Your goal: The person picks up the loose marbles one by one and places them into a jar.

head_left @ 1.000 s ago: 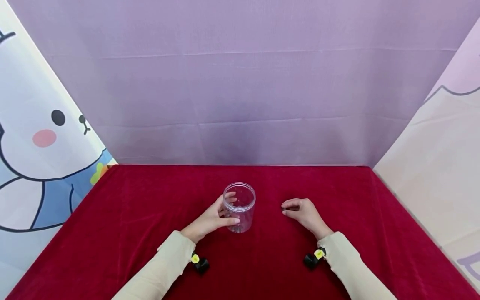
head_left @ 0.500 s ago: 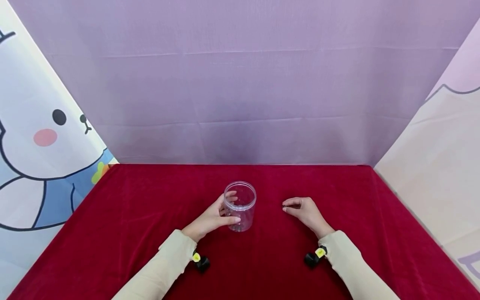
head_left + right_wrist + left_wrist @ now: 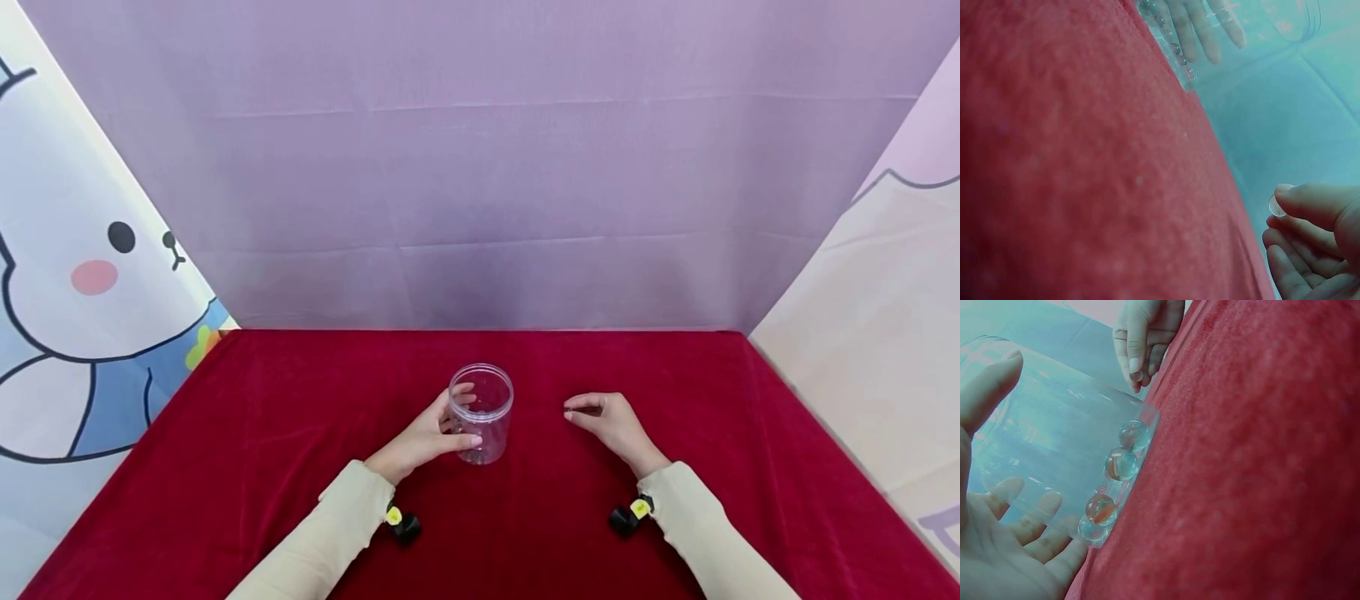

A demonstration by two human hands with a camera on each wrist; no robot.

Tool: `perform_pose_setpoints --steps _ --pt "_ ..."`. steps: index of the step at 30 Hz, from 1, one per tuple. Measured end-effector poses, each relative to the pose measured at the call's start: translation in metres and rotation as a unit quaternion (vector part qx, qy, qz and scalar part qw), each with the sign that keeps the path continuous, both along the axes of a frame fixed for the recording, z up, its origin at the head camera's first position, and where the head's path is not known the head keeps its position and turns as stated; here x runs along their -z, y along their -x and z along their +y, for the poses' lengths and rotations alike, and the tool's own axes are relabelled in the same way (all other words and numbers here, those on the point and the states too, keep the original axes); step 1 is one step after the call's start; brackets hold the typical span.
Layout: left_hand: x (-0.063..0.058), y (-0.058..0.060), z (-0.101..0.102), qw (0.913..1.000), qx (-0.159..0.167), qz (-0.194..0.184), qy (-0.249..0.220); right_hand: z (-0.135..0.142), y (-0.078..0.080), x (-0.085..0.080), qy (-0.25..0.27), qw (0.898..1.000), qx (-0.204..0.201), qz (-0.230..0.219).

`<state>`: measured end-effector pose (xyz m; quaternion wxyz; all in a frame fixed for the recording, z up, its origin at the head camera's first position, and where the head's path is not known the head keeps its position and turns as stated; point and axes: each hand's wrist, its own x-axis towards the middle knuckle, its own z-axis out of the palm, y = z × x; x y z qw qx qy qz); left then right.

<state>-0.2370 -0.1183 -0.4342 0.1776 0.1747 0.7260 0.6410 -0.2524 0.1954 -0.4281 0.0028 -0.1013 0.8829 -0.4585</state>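
My left hand [image 3: 420,437] grips a clear plastic jar [image 3: 491,432] around its side, thumb on the near face and fingers behind. The jar stands upright on the red cloth with its mouth uncovered. Several glass marbles [image 3: 1121,464] lie on its bottom in the left wrist view, some with orange swirls. To the right of the jar, apart from it, my right hand [image 3: 613,427] pinches one clear marble [image 3: 1277,205] between thumb and index finger, just above the cloth. In the head view that marble is mostly hidden by the fingertips.
Red velvet cloth [image 3: 300,500] covers the table. A plain lilac curtain [image 3: 480,183] hangs behind it. Printed cloths flank both sides, the left one bearing a cartoon animal [image 3: 67,333]. Small black wrist cameras [image 3: 406,529] sit below each sleeve.
Almost nothing differs. The right hand has risen very slightly with the marble still pinched, while the left hand keeps its grip on the jar.
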Motion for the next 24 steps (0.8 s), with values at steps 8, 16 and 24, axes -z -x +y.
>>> perform_pose_setpoints --steps 8,16,24 --pt "0.0 -0.001 -0.001 1.0 0.0 -0.001 -0.004 -0.006 -0.003 -0.007 0.005 1.0 -0.002 0.002" --pt "0.0 -0.001 -0.001 1.0 -0.001 0.002 -0.003 -0.012 -0.004 -0.013 0.014 1.0 -0.003 0.001" --pt "-0.002 -0.002 -0.001 1.0 -0.002 0.001 -0.002 -0.02 -0.004 -0.019 0.02 0.999 -0.019 0.018"
